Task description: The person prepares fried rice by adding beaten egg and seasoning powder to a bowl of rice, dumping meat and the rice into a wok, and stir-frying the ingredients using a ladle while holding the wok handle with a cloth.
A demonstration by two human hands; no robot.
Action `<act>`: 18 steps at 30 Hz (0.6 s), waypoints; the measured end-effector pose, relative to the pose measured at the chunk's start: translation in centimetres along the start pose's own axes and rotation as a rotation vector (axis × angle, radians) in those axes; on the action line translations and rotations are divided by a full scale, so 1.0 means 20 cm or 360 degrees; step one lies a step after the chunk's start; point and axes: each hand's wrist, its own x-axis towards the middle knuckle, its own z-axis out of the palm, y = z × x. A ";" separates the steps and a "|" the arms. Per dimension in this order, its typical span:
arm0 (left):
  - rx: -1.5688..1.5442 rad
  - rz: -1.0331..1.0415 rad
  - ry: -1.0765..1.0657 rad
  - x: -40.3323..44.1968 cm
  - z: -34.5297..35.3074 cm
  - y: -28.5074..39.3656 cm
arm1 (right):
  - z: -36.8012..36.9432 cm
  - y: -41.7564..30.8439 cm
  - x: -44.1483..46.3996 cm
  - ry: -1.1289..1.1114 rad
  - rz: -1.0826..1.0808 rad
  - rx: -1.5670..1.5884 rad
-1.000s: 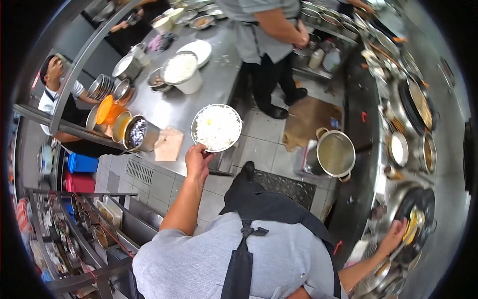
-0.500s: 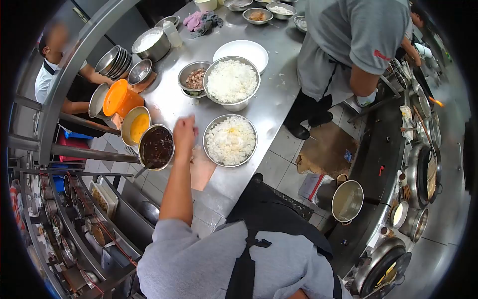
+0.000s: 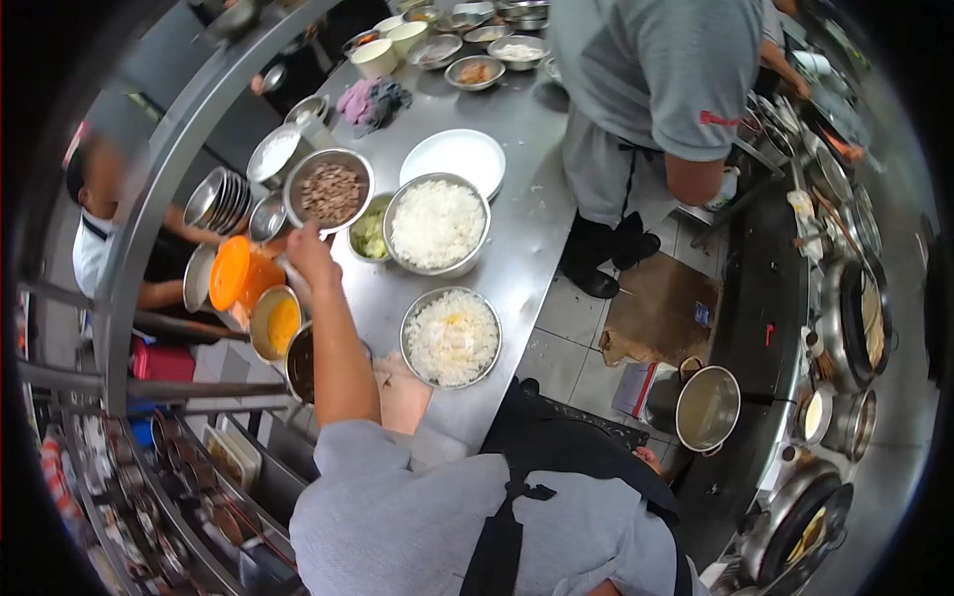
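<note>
My left hand (image 3: 312,256) grips the near rim of a metal bowl of chopped meat (image 3: 331,193), lifted over the steel table. Just right of it are a small bowl of chopped greens (image 3: 372,234) and a large container of white rice (image 3: 437,224). Nearer to me, a round bowl of rice (image 3: 451,338) with a yellow spot on top rests on the table. A bowl of yellow liquid (image 3: 282,320) and a pot of dark sauce (image 3: 298,366) lie left of my forearm. Part of my right hand (image 3: 648,459) shows beside the black apron, its fingers mostly hidden.
White plates (image 3: 455,157) are stacked behind the rice. An orange container (image 3: 238,274) and nested metal bowls (image 3: 217,199) line the left side. A co-worker (image 3: 646,89) stands across on the right. A pot (image 3: 708,407) and a stove with pans (image 3: 800,526) are at the right.
My left hand first held the rice bowl, then let it go on the table. It has since taken and lifted the meat bowl, uncovering the greens. My right hand has left the stove pan.
</note>
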 end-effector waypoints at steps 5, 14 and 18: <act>0.0172 0.0173 -0.0285 -0.19 0.11 0.23 | 0.03 0.27 -0.04 0.0082 -0.0235 -0.0881; -0.0113 -0.0999 -0.1811 -1.63 0.46 0.12 | -0.08 -0.28 -0.65 0.0758 -0.0497 -0.0152; 0.0350 -0.1376 -0.2333 -2.27 0.36 0.07 | -0.70 -0.79 -1.24 0.1667 -0.0925 -0.0790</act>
